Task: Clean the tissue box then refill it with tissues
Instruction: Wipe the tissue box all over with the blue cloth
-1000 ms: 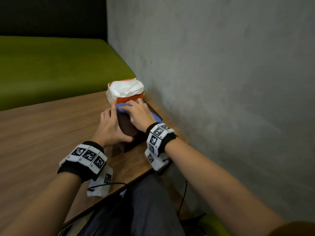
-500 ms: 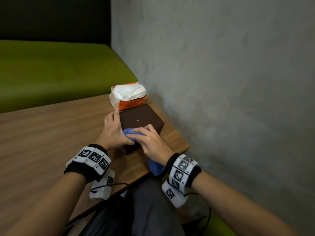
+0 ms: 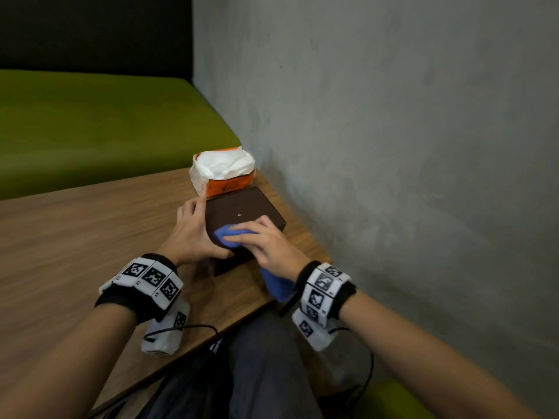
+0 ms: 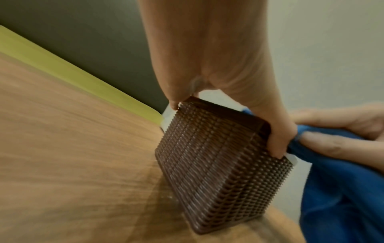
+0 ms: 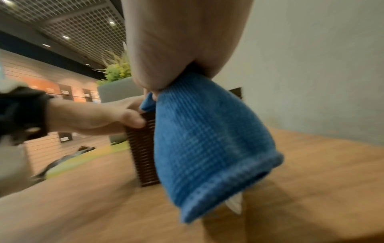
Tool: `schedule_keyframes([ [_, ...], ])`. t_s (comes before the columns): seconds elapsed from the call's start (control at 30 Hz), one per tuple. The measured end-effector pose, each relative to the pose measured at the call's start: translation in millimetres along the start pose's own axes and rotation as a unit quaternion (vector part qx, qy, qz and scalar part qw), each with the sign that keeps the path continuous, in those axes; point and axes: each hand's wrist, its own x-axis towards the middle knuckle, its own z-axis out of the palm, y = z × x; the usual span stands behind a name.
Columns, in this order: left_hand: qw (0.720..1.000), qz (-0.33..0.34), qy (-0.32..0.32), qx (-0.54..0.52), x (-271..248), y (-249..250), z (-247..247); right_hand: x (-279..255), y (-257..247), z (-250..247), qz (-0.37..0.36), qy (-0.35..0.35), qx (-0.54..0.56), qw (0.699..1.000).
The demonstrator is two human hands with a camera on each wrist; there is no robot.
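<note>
A dark brown woven tissue box [image 3: 243,208] [image 4: 216,157] [image 5: 143,148] stands on the wooden table [image 3: 75,231] near the wall. My left hand [image 3: 195,229] grips its left side, thumb on the near corner and index finger stretched along the edge. My right hand [image 3: 266,241] presses a blue cloth [image 3: 225,235] [image 5: 207,144] [image 4: 332,172] onto the box's near top edge; the cloth's tail hangs below my wrist. Behind the box sits an orange pack of white tissues [image 3: 222,170], its top torn open.
A grey concrete wall [image 3: 393,146] runs close along the right side of the table. A green bench seat [image 3: 90,122] lies beyond the table's far edge. The table's near edge is just under my wrists, above my lap.
My right hand with the blue cloth slid from the far end of the box top back to its near edge, and has stayed there. The left hand kept its hold.
</note>
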Motion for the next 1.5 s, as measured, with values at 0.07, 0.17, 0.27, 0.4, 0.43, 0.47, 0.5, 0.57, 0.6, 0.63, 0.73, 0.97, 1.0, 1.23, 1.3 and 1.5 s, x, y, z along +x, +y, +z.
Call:
schedule_keyframes([
  [0.07, 1.000, -0.002, -0.003, -0.025, -3, 4, -2, -6, 18, -16, 0.067, 0.016, -0.032, 0.997],
  [0.17, 0.983, -0.068, 0.021, -0.171, -1, -9, -8, 6, 45, -39, 0.244, 0.118, -0.027, 0.962],
  [0.27, 0.940, -0.211, 0.019, -0.266, 2, -15, -12, 31, 62, -49, 0.363, 0.147, 0.047, 0.919],
  [0.4, 0.909, -0.265, -0.013, -0.322, 10, 2, -10, 59, 65, -33, 0.381, 0.053, 0.177, 0.906],
  [0.43, 0.907, -0.267, 0.001, -0.327, 14, 5, -11, 62, 63, -32, 0.381, 0.051, 0.184, 0.905],
  [0.47, 0.912, -0.262, 0.028, -0.314, 17, 6, -13, 64, 59, -33, 0.378, 0.062, 0.189, 0.904],
  [0.5, 0.919, -0.250, 0.066, -0.298, 21, 5, -14, 64, 55, -37, 0.374, 0.086, 0.193, 0.903],
  [0.57, 0.938, -0.184, 0.168, -0.241, 23, 14, -15, 64, 49, -43, 0.360, 0.145, 0.193, 0.901],
  [0.6, 0.946, -0.142, 0.205, -0.205, 22, 20, -14, 63, 46, -45, 0.350, 0.168, 0.192, 0.901],
  [0.63, 0.951, -0.100, 0.234, -0.178, 19, 26, -12, 63, 44, -45, 0.340, 0.186, 0.194, 0.901],
  [0.73, 0.951, -0.021, 0.275, -0.138, 10, 27, -4, 54, 37, -41, 0.323, 0.222, 0.215, 0.894],
  [0.97, 0.964, 0.040, 0.236, -0.112, -10, 8, 3, 24, 36, -23, 0.356, 0.191, 0.244, 0.881],
  [1.0, 0.966, 0.048, 0.233, -0.100, -13, 6, 4, 22, 36, -20, 0.356, 0.183, 0.224, 0.888],
  [1.23, 0.974, 0.147, 0.167, 0.049, -43, -10, 23, 13, 33, -13, 0.347, 0.161, 0.173, 0.908],
  [1.3, 0.976, 0.135, 0.167, 0.036, -39, -11, 21, 16, 35, -12, 0.346, 0.170, 0.154, 0.910],
  [1.5, 0.999, 0.003, 0.034, -0.043, 0, -6, -19, 24, 23, -13, 0.248, 0.219, -0.003, 0.944],
])
